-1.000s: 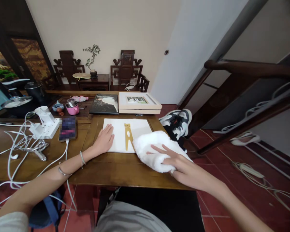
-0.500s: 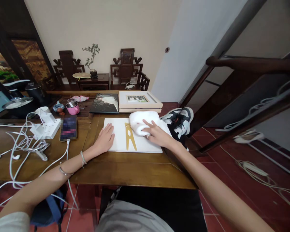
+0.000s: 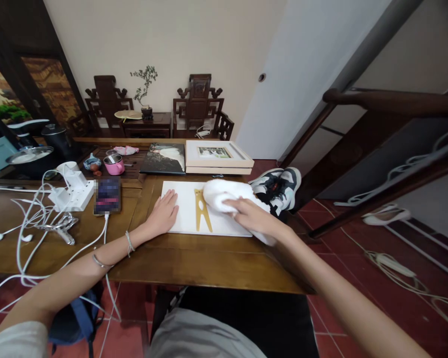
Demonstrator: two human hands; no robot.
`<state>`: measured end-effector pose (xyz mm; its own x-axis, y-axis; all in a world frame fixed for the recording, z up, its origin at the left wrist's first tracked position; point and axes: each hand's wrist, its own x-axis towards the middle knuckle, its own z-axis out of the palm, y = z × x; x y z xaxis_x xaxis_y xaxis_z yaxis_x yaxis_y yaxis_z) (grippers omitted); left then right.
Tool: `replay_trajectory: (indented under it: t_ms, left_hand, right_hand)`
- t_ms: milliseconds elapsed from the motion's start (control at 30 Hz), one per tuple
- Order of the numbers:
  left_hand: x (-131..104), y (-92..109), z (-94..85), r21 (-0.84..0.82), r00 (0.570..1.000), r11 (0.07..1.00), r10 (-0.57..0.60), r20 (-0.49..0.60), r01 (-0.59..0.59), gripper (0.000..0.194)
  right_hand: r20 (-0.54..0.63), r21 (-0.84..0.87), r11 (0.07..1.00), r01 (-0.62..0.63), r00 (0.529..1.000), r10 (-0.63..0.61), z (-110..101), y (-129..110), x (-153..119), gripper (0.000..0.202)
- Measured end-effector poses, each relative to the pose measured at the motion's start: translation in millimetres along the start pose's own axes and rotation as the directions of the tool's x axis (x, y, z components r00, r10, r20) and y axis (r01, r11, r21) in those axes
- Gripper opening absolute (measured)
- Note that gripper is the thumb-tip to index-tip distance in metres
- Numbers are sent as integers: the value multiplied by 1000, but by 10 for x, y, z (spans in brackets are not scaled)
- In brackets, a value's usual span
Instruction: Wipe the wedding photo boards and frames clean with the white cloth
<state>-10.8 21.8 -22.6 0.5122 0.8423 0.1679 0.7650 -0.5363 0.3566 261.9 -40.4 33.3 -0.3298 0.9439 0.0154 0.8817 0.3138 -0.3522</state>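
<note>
A flat white board (image 3: 184,209) lies on the wooden table, marked with a gold A-shaped figure (image 3: 201,211). My left hand (image 3: 165,211) rests palm down on the board's left edge, fingers stretched out. On the board's right half sits a bunched white towel (image 3: 224,194), gripped from above by my right hand (image 3: 252,216). Part of the towel hangs down past the board's right side. It covers the board's right part.
Behind the board lie a dark photo panel (image 3: 163,159) and a framed picture (image 3: 219,158). Sneakers (image 3: 280,186) stand at the right. On the left are a phone (image 3: 107,196), a power strip (image 3: 76,196), tangled white cables and a pink cup (image 3: 114,165).
My right hand has shifted slightly right and toward me with the towel, which now droops below the hand. My left hand has stayed in place on the board.
</note>
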Motion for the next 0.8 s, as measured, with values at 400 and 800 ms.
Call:
replay_trajectory:
  t_ms: [400,800]
  left_hand:
    - [-8,41,-9,3,1000,1000,-23,14,22,51]
    - [-2,16,-1,7,1000,1000,-11,7,11,51]
  right_hand:
    - [55,-111,972,208,978,-203,260,-518,-312,49]
    - [-1,-195,961,194,980,-198,217,-311,445,52]
